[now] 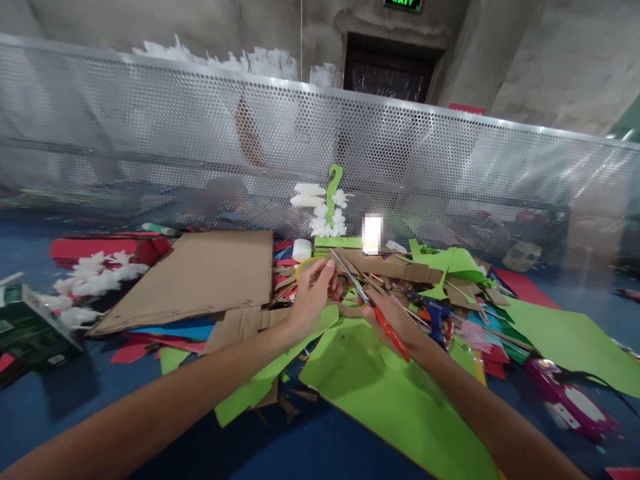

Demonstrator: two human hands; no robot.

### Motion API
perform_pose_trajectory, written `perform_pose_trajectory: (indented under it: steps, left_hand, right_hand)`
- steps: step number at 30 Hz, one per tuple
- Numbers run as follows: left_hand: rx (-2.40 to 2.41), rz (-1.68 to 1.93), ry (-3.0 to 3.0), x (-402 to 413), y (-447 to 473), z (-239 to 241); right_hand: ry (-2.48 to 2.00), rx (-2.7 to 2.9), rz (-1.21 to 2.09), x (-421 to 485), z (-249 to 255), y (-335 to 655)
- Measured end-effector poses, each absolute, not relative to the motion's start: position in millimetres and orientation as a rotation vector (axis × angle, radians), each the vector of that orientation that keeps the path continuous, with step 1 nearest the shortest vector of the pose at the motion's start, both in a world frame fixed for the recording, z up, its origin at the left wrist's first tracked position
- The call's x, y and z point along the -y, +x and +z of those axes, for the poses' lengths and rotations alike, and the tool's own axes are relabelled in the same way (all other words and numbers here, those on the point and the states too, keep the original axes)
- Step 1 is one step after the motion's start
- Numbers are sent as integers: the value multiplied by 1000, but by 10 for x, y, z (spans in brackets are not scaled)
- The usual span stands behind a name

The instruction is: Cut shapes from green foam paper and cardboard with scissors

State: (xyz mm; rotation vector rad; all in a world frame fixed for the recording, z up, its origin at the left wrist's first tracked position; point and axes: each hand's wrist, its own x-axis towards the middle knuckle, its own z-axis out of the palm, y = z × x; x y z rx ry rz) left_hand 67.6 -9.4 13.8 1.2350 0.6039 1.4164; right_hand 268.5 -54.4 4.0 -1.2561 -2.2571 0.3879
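My right hand (393, 321) is closed on a pair of scissors (357, 287) with silver blades and a red handle. The blades point up and left, their tips close to my left hand (316, 288). My left hand is pinched shut; whatever is between its fingers is too small to make out. Something yellow (301, 269) shows behind those fingers. Beneath both hands lie a large sheet of green craft paper (380, 387) and a narrower green strip (237, 403). Cardboard and paper scraps (373, 265) are heaped just beyond.
A brown cardboard sheet (200, 273) lies left, near white paper flowers (103, 277) and a dark green box (37, 327). A blue glue gun (437, 320) and a purple device (570, 400) lie right. Behind stands a perforated metal screen (175, 133).
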Motion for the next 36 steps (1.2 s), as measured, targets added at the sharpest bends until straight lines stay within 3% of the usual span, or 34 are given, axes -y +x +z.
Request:
perform_pose_trajectory:
  steps: [24,36]
  left_hand:
    - [-660,1424,1259,152,727,91]
    - [-847,1206,1843,-238,341,352]
  right_hand:
    - [-1184,2231,418,545,13,2655]
    - [-1168,2249,548,442,66,2845]
